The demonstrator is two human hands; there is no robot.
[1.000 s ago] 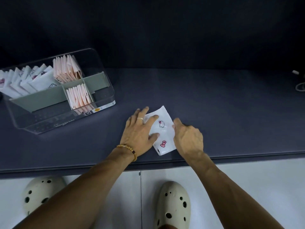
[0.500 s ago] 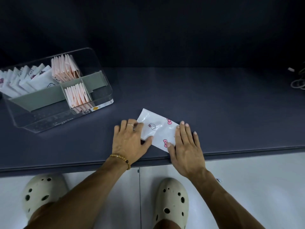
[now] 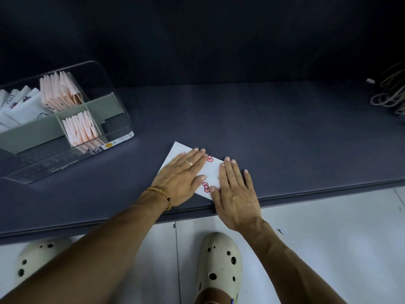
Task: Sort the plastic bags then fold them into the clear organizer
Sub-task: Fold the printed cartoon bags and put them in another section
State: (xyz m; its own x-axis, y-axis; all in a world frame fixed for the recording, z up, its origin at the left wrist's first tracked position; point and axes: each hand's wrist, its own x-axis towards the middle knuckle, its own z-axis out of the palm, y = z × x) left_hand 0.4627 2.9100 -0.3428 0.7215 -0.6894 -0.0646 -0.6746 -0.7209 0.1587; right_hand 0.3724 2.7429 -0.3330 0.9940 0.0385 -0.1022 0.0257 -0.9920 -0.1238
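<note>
At upper left the clear organizer (image 3: 114, 110) holds folded bags. Near the desk (image 3: 274, 132) front edge, centre frame, the left hand (image 3: 179, 178) and right hand (image 3: 235, 189) press flat, fingers straight, on a white plastic bag (image 3: 212, 174).

A white plastic bag (image 3: 213, 175) printed with pink bows lies flat near the front edge of the dark worktop (image 3: 263, 132). The left hand (image 3: 180, 177) and the right hand (image 3: 235, 191) both press on it with straight fingers, palms down. To the left stands the clear organizer (image 3: 65, 165), its compartments holding upright folded white and pink bags. Cream clogs (image 3: 219, 262) show on the floor below.
</note>
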